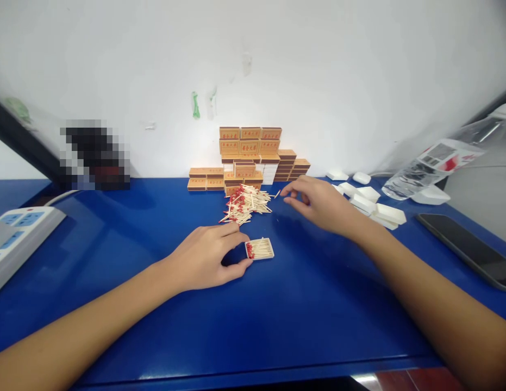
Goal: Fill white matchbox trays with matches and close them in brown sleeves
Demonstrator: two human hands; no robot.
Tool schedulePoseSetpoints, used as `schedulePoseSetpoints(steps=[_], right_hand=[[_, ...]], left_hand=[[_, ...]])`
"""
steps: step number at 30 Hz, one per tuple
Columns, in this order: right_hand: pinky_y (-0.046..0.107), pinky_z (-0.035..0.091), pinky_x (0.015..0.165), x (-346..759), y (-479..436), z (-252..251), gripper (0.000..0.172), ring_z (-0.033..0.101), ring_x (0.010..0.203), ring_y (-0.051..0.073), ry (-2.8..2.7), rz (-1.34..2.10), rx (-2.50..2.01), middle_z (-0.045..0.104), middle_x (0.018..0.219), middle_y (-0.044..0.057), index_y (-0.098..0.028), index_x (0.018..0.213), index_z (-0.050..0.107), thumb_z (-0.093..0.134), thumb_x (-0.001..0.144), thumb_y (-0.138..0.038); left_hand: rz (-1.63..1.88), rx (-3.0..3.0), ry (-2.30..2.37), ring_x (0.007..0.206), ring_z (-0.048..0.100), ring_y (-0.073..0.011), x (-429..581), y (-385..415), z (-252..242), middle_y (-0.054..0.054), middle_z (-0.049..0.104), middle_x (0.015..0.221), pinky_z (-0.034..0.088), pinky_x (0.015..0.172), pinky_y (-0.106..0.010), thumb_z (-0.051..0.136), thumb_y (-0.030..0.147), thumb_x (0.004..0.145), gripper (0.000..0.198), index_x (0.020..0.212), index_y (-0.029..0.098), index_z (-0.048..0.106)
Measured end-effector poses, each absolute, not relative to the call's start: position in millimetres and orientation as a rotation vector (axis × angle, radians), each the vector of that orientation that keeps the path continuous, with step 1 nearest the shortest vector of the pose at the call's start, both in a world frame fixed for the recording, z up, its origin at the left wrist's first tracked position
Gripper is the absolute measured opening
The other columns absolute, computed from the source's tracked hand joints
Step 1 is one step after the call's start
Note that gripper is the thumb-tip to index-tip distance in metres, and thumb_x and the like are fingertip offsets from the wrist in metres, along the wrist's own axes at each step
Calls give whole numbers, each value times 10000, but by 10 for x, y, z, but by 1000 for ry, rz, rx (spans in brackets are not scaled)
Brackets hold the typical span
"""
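Observation:
My left hand (212, 255) grips the left end of a small white matchbox tray (272, 251) between thumb and fingers. Inside the tray lie matches (258, 248) with red heads to the left. Behind it a loose heap of red-headed matches (250, 203) is spread on the blue table (253, 320). To the right of the heap, my right hand (312, 201) hovers with curved fingers and thumb slightly apart. A single match (276, 194) lies close to its fingertips; no match shows clearly between them.
Stacked yellow matchboxes (249, 146) stand against the wall behind the heap. Several white empty trays (362, 202), a leaning plastic bottle (432, 163) and a phone (468, 247) are at right. A power strip (28, 233) lies at left, near a blurred dark object (98, 155).

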State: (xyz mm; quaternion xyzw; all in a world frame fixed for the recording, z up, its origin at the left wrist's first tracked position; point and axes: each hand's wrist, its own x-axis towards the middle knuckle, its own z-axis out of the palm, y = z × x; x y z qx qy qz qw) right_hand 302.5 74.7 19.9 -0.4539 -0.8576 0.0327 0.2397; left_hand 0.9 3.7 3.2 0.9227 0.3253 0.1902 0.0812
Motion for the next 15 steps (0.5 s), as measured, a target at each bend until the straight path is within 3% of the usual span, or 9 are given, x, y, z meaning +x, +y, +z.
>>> schedulePoseSetpoints(steps=[3,8,15], right_hand=[[328,468,772,3057,962,120,154,624,789,187,-2249,194,-1496,708,975,67,-207,1031,764,649,951,-270],[324,462,672,2872,1149,6,290,670,743,216,-1938,256,-1865,761,831,87,-186,788,740,667,948,-417],[332,495,677,2851,1187,33,230,717,746,240,-1822,324,-1990,773,762,91,-194,680,715,742,866,-326]], left_hand=[[558,2762,968,739,678,-162,15,38,33,-35,704,967,529,650,-309,649,361,985,301,1204,176,738],[554,2772,974,754,681,-171,23,46,32,-39,701,960,533,658,-318,641,377,988,313,1206,175,738],[530,2754,998,802,697,-179,31,41,39,-36,696,960,549,693,-310,643,372,988,310,1222,189,728]])
